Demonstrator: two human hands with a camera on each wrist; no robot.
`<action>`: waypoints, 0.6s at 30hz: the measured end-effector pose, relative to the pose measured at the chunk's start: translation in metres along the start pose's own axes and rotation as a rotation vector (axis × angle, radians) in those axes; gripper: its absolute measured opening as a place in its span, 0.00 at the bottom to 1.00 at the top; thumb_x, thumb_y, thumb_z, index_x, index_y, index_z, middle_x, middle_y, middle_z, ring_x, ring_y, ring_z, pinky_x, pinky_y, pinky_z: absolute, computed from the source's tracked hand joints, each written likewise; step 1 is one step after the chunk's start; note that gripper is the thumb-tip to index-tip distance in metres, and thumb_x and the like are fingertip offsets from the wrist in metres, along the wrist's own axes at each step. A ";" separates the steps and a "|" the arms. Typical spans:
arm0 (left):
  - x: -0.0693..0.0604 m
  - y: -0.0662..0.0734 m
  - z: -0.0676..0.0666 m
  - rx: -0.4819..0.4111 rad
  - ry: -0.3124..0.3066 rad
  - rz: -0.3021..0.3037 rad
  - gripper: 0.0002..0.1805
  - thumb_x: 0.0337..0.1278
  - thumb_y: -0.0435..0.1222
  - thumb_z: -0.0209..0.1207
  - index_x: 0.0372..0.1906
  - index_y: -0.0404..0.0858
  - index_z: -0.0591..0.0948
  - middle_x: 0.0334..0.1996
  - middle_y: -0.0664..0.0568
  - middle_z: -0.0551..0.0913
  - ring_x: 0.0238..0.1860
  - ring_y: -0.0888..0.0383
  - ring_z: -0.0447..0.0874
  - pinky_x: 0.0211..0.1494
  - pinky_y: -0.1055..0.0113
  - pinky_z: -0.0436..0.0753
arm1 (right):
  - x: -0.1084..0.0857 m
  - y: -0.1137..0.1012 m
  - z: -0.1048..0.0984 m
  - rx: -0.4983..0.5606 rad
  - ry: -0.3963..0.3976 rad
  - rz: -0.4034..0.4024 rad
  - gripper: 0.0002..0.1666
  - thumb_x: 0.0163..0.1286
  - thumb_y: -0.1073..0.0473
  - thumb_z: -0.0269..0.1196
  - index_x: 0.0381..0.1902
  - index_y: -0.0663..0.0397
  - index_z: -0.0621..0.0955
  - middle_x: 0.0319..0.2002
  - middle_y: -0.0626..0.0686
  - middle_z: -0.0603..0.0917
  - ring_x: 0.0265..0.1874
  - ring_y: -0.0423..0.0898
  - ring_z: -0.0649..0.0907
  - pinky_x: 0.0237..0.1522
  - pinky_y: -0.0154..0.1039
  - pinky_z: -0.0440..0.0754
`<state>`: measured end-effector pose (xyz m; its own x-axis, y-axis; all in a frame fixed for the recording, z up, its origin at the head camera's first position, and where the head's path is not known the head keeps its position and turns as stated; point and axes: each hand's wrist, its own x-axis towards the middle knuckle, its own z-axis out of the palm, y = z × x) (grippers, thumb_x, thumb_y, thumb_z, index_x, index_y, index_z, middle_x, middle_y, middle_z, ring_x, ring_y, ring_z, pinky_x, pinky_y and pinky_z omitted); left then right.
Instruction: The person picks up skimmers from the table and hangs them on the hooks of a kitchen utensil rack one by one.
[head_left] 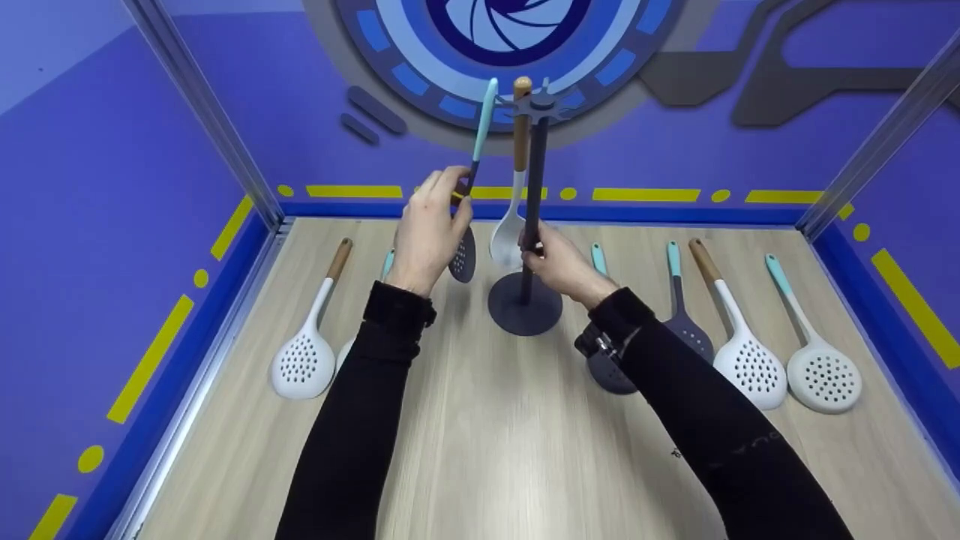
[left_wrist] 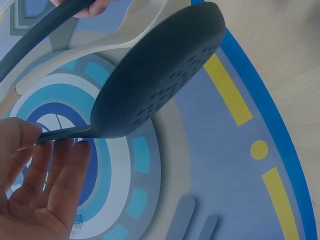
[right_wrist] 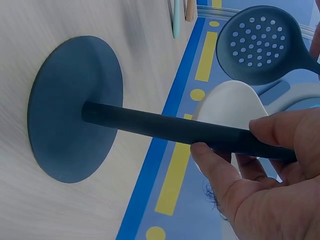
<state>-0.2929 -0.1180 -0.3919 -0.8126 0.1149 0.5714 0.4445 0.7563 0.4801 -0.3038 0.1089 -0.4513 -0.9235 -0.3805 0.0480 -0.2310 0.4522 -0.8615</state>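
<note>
My left hand (head_left: 429, 229) pinches the neck of a dark grey skimmer (left_wrist: 160, 75) with a mint handle. The skimmer hangs head down, its handle top beside the hooks of a dark utensil stand (head_left: 535, 172); whether it touches a hook I cannot tell. My right hand (head_left: 562, 264) grips the stand's post, above the round base (right_wrist: 75, 115) on the table. From the stand hangs a white utensil (head_left: 507, 234) with a wooden handle, head down, partly behind the post; its exact kind is unclear.
On the wooden table (head_left: 480, 442), a white skimmer (head_left: 302, 364) lies left, beside a mint-handled utensil (head_left: 388, 262) mostly behind my left arm. To the right lie two dark mint-handled utensils, a wooden-handled white skimmer (head_left: 752, 371) and a mint-handled pale skimmer (head_left: 823, 376). Blue walls surround the table.
</note>
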 end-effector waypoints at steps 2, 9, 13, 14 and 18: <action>0.000 0.000 0.001 -0.002 -0.003 -0.001 0.21 0.75 0.37 0.59 0.68 0.45 0.77 0.53 0.50 0.85 0.51 0.55 0.87 0.50 0.63 0.87 | 0.000 0.000 0.000 0.003 0.001 0.000 0.12 0.78 0.72 0.54 0.56 0.68 0.73 0.55 0.62 0.77 0.55 0.56 0.79 0.60 0.52 0.83; -0.005 0.001 0.004 -0.004 -0.018 0.003 0.21 0.75 0.39 0.60 0.68 0.49 0.78 0.52 0.53 0.84 0.51 0.59 0.87 0.45 0.63 0.87 | 0.001 0.001 0.000 -0.016 0.013 0.001 0.11 0.77 0.72 0.54 0.55 0.65 0.73 0.55 0.62 0.78 0.56 0.57 0.79 0.60 0.53 0.83; -0.006 0.002 0.005 -0.004 -0.027 0.015 0.20 0.76 0.40 0.59 0.68 0.49 0.78 0.53 0.53 0.84 0.51 0.59 0.87 0.46 0.63 0.87 | 0.000 0.000 0.000 -0.032 0.013 -0.009 0.11 0.78 0.72 0.54 0.55 0.65 0.74 0.55 0.62 0.78 0.55 0.57 0.79 0.60 0.52 0.83; -0.006 0.002 0.006 -0.004 -0.030 0.017 0.20 0.76 0.40 0.59 0.68 0.50 0.78 0.53 0.52 0.84 0.51 0.59 0.87 0.47 0.63 0.87 | 0.001 0.000 0.000 -0.033 0.013 -0.011 0.10 0.77 0.72 0.54 0.54 0.65 0.74 0.55 0.62 0.78 0.55 0.57 0.79 0.60 0.53 0.83; -0.007 0.002 0.008 -0.003 -0.035 0.017 0.20 0.76 0.40 0.58 0.68 0.50 0.78 0.54 0.51 0.84 0.51 0.58 0.88 0.47 0.62 0.88 | 0.001 0.000 0.000 -0.037 0.014 -0.011 0.10 0.77 0.72 0.54 0.54 0.64 0.74 0.55 0.63 0.78 0.57 0.58 0.79 0.62 0.53 0.83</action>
<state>-0.2896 -0.1127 -0.3999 -0.8175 0.1504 0.5559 0.4597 0.7519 0.4727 -0.3044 0.1091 -0.4512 -0.9250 -0.3744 0.0648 -0.2523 0.4775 -0.8416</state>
